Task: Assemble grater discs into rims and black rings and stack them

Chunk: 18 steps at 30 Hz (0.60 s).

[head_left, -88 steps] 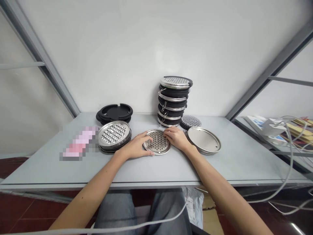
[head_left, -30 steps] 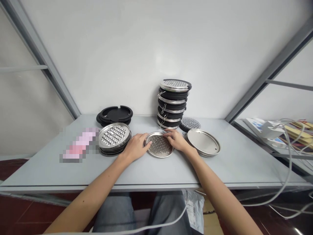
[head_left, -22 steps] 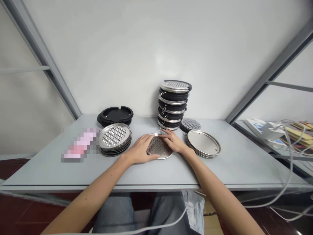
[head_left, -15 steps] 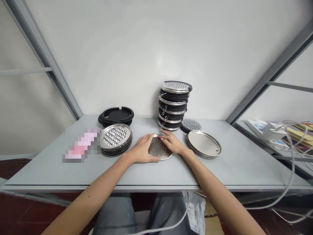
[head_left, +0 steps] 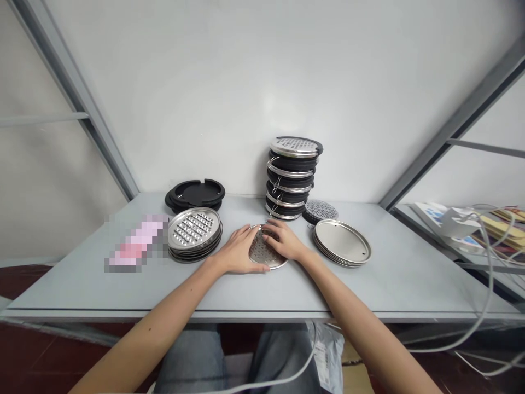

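Note:
A round metal grater plate [head_left: 266, 253] with a pierced surface lies on the table in front of me. My left hand [head_left: 238, 251] is closed about its left side, thumb along the near rim and fingers toward the far rim. Over the plate's far right part is my right hand [head_left: 286, 241], fingers bent at the far rim and thumb on the surface. Left of my hands stands a stack of grater plates [head_left: 193, 229] with raised teeth. On the right, plain metal discs [head_left: 342, 241] with small holes are piled up.
Behind the plate rises a tall stack of black-and-silver round units [head_left: 291, 183] with wire clasps. Black plastic rings [head_left: 197, 194] sit at back left, a dark perforated disc [head_left: 322, 210] at back right. A blurred pink item [head_left: 137, 243] lies left. White cables [head_left: 490, 273] hang at right.
My right hand has shifted slightly, its fingers drawn a little closer over the plate and its thumb moved left. My left hand and the plate look unmoved.

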Tool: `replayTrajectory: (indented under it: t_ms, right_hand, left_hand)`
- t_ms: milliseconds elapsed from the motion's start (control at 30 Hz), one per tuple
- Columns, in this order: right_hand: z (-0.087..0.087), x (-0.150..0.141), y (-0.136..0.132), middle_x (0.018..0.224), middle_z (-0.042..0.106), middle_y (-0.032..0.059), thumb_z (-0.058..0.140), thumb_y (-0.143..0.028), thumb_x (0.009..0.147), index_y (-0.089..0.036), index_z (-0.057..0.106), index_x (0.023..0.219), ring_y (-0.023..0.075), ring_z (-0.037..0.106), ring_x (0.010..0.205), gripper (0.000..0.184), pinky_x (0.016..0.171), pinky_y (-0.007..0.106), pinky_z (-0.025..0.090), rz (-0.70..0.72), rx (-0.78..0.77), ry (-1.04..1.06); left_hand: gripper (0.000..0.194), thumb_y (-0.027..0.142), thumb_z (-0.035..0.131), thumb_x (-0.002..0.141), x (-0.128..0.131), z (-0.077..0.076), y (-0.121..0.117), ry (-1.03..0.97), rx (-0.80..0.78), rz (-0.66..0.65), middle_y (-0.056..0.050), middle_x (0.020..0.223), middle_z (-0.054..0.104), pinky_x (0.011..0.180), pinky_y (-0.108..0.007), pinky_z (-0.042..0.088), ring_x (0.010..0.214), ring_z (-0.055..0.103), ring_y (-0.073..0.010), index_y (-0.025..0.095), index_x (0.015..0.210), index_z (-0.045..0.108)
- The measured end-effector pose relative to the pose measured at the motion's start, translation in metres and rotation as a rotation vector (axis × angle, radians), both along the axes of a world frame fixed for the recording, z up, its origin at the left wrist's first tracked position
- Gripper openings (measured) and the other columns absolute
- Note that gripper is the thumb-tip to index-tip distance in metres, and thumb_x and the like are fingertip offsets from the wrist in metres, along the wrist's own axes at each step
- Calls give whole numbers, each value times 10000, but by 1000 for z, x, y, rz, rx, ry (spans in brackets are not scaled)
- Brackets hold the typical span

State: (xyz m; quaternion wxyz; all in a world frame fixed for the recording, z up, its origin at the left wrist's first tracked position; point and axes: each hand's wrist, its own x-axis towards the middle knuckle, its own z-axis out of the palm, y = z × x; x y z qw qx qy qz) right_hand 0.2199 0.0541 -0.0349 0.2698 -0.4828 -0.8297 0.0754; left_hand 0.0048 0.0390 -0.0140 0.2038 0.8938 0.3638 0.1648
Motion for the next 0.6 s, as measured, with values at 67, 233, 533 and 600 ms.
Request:
replayTrajectory:
  t_ms: [67,233,533,600]
  right_hand:
    - [0,0,0,1304,550,184,518,-346,891,-145,628,1198,296,523,1204,383,1032,477,401,3,0,-1]
    - [1,-1,0,1283,566,168,532,-348,882,-153,640,1183,293,544,1172,375,1018,468,410,18,3,14]
    - [2,-2,0,1260,594,130,537,-259,852,-184,693,1110,280,542,1175,311,1029,450,400,41,30,16]
    - [1,-2,0,1249,601,121,544,-241,837,-188,692,1116,277,547,1165,320,1026,447,403,37,34,10]
  left_hand:
    - [1158,716,685,596,1,2,-1,21,12,13,-153,1512,299,1134,-504,240,1411,204,-373,165,1485,190]
    - [1191,782,645,569,1,3,-2,79,-4,93,-182,1522,270,1142,-459,243,1417,213,-351,125,1471,228]
    - [1232,806,646,527,1,-1,-1,101,0,138,-204,1520,264,1146,-447,254,1406,250,-352,102,1463,263]
    - [1235,801,650,530,1,-1,0,100,6,134,-207,1517,269,1148,-447,252,1405,251,-352,98,1466,256]
